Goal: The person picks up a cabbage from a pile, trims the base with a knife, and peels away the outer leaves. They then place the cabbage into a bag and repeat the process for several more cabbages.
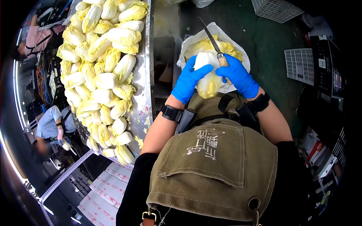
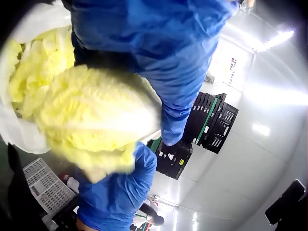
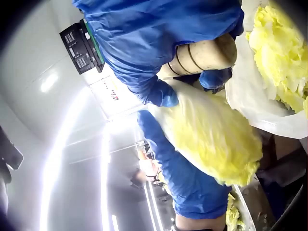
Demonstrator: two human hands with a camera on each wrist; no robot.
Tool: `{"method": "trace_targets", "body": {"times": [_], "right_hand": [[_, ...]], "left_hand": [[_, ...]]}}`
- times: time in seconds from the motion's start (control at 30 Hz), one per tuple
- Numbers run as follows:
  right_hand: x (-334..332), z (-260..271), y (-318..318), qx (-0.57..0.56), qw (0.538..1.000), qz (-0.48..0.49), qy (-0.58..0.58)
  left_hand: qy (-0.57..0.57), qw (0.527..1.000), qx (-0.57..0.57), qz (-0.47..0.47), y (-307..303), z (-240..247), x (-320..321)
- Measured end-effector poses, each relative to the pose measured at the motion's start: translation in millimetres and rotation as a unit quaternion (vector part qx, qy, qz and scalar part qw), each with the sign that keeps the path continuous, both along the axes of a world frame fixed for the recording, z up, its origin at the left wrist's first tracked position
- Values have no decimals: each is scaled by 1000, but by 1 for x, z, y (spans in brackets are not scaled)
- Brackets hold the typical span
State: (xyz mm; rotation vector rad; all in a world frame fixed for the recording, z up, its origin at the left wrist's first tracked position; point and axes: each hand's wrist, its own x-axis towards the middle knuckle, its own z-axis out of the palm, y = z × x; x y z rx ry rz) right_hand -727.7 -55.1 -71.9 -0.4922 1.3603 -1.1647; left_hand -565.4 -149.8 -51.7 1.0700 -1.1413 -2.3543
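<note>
A napa cabbage (image 1: pixel 207 62), white at its base and yellow at the leaf end, is held over an open white bag (image 1: pixel 241 55). My blue-gloved left hand (image 1: pixel 191 80) grips it from the side, thumb across the front. In my right hand (image 1: pixel 239 77), also gloved in blue, is a knife with a wooden handle (image 3: pixel 209 54); its narrow curved blade (image 1: pixel 211 37) points up and away from me. The right thumb lies close to the cabbage. In the left wrist view the yellow leaves (image 2: pixel 91 108) hang between both gloves. Loose yellow leaves (image 1: pixel 229 49) lie in the bag.
To my left, a metal table (image 1: pixel 145 75) carries a heap of napa cabbages (image 1: pixel 102 83). White plastic crates (image 1: pixel 299 66) stand on the floor at right. Printed white boxes (image 1: pixel 103 190) sit at lower left. Another person (image 1: pixel 51 122) works across the table.
</note>
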Motion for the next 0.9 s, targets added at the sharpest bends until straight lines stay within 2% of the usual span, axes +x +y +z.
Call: {"method": "trace_targets", "body": {"times": [0.07, 0.17, 0.2, 0.27, 0.3, 0.33, 0.37, 0.43, 0.47, 0.6, 0.7, 0.73, 0.83, 0.9], "right_hand": [[-9, -27, 2, -31, 998, -26, -47], [-33, -26, 4, -1, 996, 79, 32], [-38, -26, 3, -36, 996, 73, 29], [-48, -22, 2, -11, 999, 36, 35], [-53, -16, 1, 1, 999, 16, 39], [-58, -1, 0, 25, 992, 64, 103], [-52, -6, -1, 4, 991, 45, 128], [-39, -16, -4, -39, 983, 7, 181], [-31, -12, -3, -71, 988, -22, 136], [5, 27, -3, 6, 1000, -23, 18], [22, 11, -4, -79, 993, -44, 79], [22, 8, -4, -105, 992, -48, 56], [27, 18, -8, -101, 994, -38, -21], [24, 27, -5, -70, 996, -41, 33]], "left_hand": [[-9, 1000, 15, -18, -13, -13, 13], [-65, 995, -5, -74, -22, -14, 26], [-66, 993, 70, -64, -29, -19, 33], [-69, 971, 220, -66, -40, -15, 46], [-35, 970, 234, -60, -41, -14, 50], [28, 972, 228, -57, -41, -15, 49], [90, 969, 223, -53, -39, -14, 46], [131, 971, 200, -4, -30, -5, 33], [152, 970, 189, 20, -26, -3, 27], [209, 953, 215, 34, -15, -6, 19], [232, 938, 246, 73, -8, -1, 10], [229, 943, 232, 67, -6, -2, 7], [212, 955, 202, 55, 1, -8, 4], [191, 960, 197, 52, 4, -9, 3]]}}
